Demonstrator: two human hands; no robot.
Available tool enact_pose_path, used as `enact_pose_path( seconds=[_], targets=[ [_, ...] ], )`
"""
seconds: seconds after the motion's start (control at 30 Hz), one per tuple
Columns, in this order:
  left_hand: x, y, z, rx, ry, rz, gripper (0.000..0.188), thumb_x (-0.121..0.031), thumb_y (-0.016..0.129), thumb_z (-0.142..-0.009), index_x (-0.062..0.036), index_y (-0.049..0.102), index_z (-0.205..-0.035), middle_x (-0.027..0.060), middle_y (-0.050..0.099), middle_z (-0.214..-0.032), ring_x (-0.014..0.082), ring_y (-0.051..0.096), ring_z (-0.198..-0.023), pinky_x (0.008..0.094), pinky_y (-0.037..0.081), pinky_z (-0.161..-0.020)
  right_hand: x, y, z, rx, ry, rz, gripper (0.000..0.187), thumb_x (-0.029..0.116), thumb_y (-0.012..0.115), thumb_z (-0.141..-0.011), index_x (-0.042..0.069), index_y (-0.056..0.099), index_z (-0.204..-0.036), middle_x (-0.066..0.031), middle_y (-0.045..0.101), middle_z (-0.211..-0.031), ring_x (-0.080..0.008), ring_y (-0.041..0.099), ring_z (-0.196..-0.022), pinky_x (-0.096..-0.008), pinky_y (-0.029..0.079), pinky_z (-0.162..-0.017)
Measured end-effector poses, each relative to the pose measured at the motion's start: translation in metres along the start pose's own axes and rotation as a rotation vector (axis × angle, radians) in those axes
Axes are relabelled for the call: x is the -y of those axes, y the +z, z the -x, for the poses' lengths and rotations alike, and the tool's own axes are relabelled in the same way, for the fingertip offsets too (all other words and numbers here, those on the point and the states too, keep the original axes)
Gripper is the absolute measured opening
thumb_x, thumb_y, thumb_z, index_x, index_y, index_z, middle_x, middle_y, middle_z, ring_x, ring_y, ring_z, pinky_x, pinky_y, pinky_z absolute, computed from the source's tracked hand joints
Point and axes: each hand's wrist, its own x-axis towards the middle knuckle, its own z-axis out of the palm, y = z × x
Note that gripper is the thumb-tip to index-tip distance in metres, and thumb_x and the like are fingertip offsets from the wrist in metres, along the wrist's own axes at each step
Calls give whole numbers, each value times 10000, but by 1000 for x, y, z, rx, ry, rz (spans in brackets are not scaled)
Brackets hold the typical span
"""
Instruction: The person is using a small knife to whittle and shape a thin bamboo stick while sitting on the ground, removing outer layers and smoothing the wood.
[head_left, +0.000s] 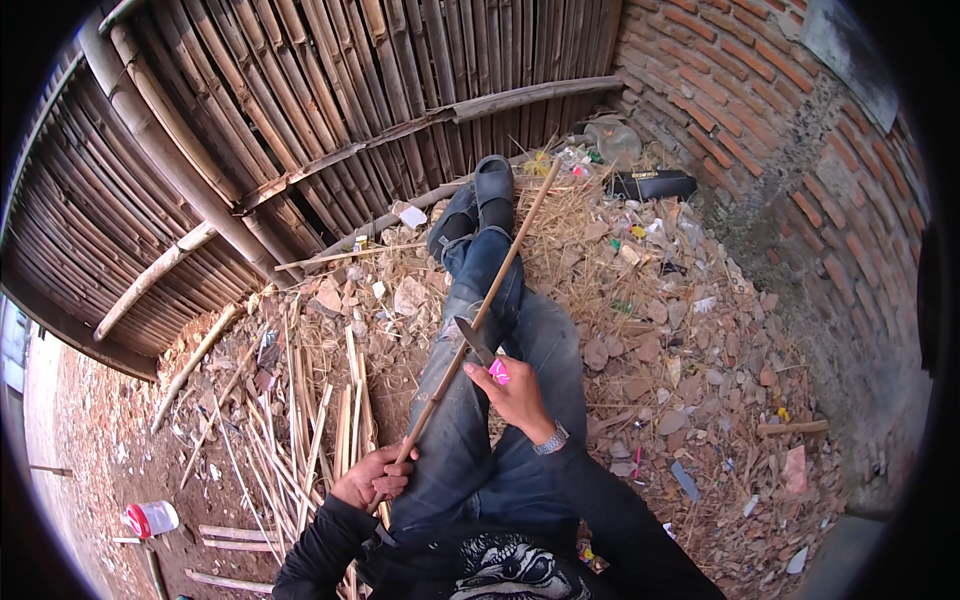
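One long bamboo stick (pixel 487 300) lies slanted over the person's two legs, from the left hand up past the two shoes (pixel 480 200). The left hand (pixel 370 480) is closed tight around the stick's low end. The right hand (pixel 515 390) is closed around one knife (pixel 476 342) with a pink handle, and the blade touches the stick. Many thin bamboo strips (pixel 320 420) lie on the ground beside the left leg. One white and red cup (pixel 150 519) lies far left.

left hand (pixel 372 480) grips bamboo stick (pixel 480 312) | right hand (pixel 515 393) holds knife (pixel 474 341) on it
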Motion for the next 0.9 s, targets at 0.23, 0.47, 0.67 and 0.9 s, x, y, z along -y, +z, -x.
enact_pose_path(
  seconds=[0.23, 0.47, 0.67, 0.9],
  targets=[
    [-2, -1, 4, -4, 0, -43, 251, -217, 439, -1129, -40, 617, -1108, -40, 405, -595, 50, 288, -368, 233, 260, -338, 2, 10, -27, -75, -79, 26, 490, 433, 838, -876, 15, 655, -697, -138, 607, -572, -305, 626, -540, -415, 473, -547],
    [10, -29, 30, -92, -12, 5, 241, -170, 451, -1116, -1, 621, -1089, -27, 401, -602, 50, 288, -370, 225, 249, -322, -14, -1, -58, -187, -73, 44, 454, 399, 839, -875, 16, 668, -704, -139, 634, -582, -319, 656, -558, -418, 506, -571],
    [19, -64, 63, -188, -9, -46, 288, -162, 424, -1116, 36, 633, -1111, -15, 395, -601, 58, 301, -384, 227, 239, -322, -30, -25, -96, -310, -53, 124, 506, 425, 831, -872, 7, 639, -661, -151, 606, -574, -334, 619, -543, -447, 462, -554],
    [24, -123, 108, -238, 7, -237, 313, -169, 459, -1112, 54, 675, -1074, -23, 423, -584, 73, 354, -402, 247, 268, -370, -47, -69, -134, -443, -22, 101, 493, 451, 826, -871, 4, 695, -711, -157, 649, -608, -347, 642, -572, -449, 476, -586]
  ],
)
